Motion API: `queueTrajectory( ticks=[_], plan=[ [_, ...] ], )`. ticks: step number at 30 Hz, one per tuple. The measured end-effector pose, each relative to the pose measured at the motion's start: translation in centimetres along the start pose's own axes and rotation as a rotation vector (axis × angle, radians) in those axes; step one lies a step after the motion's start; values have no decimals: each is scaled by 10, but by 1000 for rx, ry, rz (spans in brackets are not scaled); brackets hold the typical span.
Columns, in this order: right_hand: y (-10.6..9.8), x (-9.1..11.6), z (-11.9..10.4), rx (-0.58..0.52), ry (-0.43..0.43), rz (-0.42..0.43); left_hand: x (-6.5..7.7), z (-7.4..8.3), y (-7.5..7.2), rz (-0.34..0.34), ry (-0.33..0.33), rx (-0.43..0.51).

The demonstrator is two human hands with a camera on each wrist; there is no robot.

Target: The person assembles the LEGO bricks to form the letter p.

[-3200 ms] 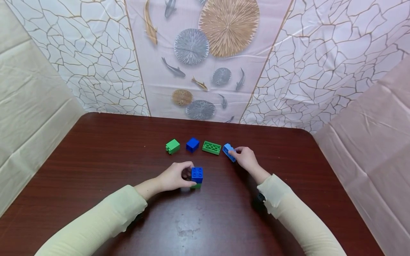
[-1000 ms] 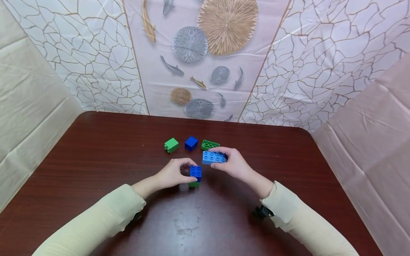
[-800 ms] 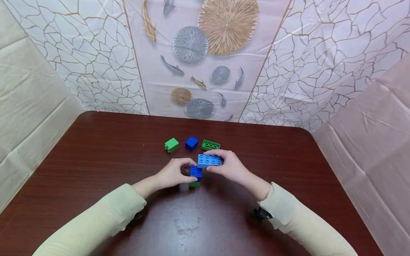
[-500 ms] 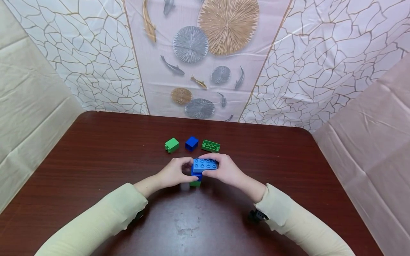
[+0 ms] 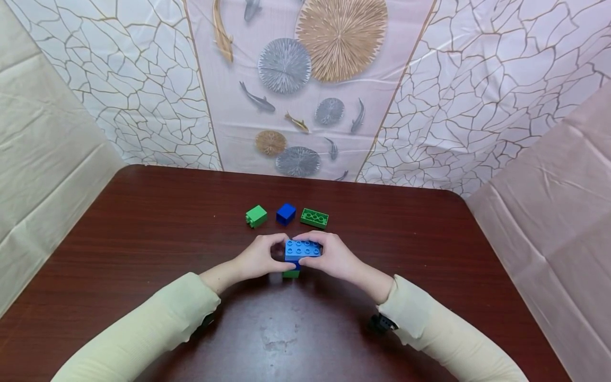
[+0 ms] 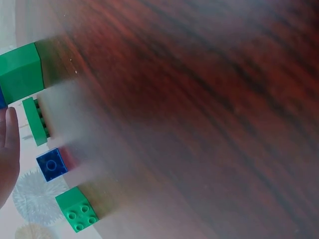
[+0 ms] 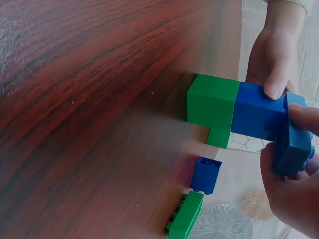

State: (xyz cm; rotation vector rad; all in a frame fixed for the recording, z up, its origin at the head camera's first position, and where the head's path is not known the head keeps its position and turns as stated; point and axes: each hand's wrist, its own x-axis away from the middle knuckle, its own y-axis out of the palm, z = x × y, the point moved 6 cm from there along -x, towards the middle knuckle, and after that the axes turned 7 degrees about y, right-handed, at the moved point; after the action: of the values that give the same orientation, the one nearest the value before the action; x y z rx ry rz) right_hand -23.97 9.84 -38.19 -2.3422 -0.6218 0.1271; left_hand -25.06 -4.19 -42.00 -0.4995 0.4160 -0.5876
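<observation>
A light blue brick (image 5: 303, 248) with two rows of studs sits across the top of a dark blue brick (image 7: 255, 109), which stands on a green brick (image 7: 212, 101) on the table. My right hand (image 5: 338, 258) pinches the light blue brick by its long sides, thumb nearest me. The brick's right part overhangs the stack. From the left, my left hand (image 5: 252, 260) grips the dark blue brick between thumb and fingers. In the right wrist view, the light blue brick lies right against the dark blue brick's top.
Behind the stack lie a loose green brick (image 5: 256, 216) on its side, a dark blue brick (image 5: 286, 214) and a flat green brick (image 5: 314, 218) showing its hollow underside. The brown table (image 5: 167, 212) ends at a patterned cloth backdrop (image 5: 286, 116).
My right hand has picked up the light blue brick from the right, turned it studs up, and brought it left and down onto the stack. My left hand has kept its grip.
</observation>
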Motion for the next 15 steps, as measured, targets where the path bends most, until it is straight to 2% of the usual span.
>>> queueTrajectory(
  ticks=[15],
  plan=[
    [1, 1, -4, 111, -66, -2, -2, -1, -1, -16, 18, -23]
  ],
)
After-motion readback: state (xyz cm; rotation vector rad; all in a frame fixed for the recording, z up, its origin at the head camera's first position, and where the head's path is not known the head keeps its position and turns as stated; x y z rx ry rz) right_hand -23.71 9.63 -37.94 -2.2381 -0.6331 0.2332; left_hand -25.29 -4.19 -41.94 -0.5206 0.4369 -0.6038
